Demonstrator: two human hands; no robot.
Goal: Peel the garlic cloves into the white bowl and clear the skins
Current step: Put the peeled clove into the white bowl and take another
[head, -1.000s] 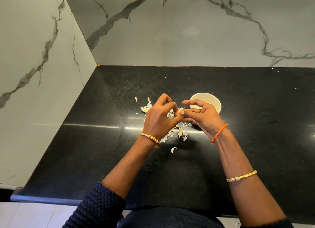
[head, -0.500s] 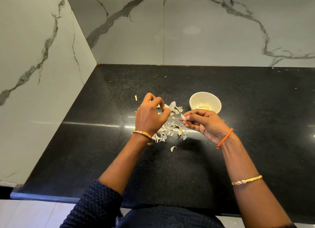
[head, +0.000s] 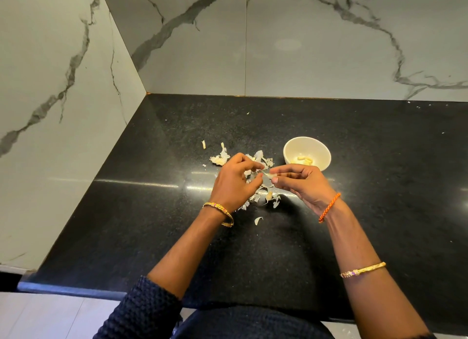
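the left hand (head: 234,184) and the right hand (head: 302,184) meet fingertip to fingertip above the speckled black stone tabletop (head: 152,212). the right hand's thumb and forefinger pinch a small pale garlic clove (head: 269,175), the other fingers curled loosely under it. the left hand's thumb and forefinger close on a thin strip of skin that runs off the clove's left end, so both hands are gripping: the right the clove, the left its skin.

directly beneath and behind the hands lies a loose scatter of dry, papery white garlic skins (head: 266,199); part of it is hidden by the left hand. a bigger crumpled clump of skin (head: 220,157) sits at the far left of the scatter, with a tiny pale sliver (head: 203,144) just beyond it, and one curled flake (head: 258,220) lies apart on the near side, between the two forearms.

the small round white bowl (head: 321,148) stands on the tabletop just beyond the right hand's knuckles, near but not touching them. inside it rest a few peeled, yellowish garlic cloves (head: 304,159).

a gold bangle (head: 219,212) circles the left wrist, a braided orange thread band (head: 329,207) the right wrist, and another gold bangle (head: 363,271) sits further down the right forearm. white marble wall panels with grey veins (head: 304,47) rise behind and to the left of the tabletop.
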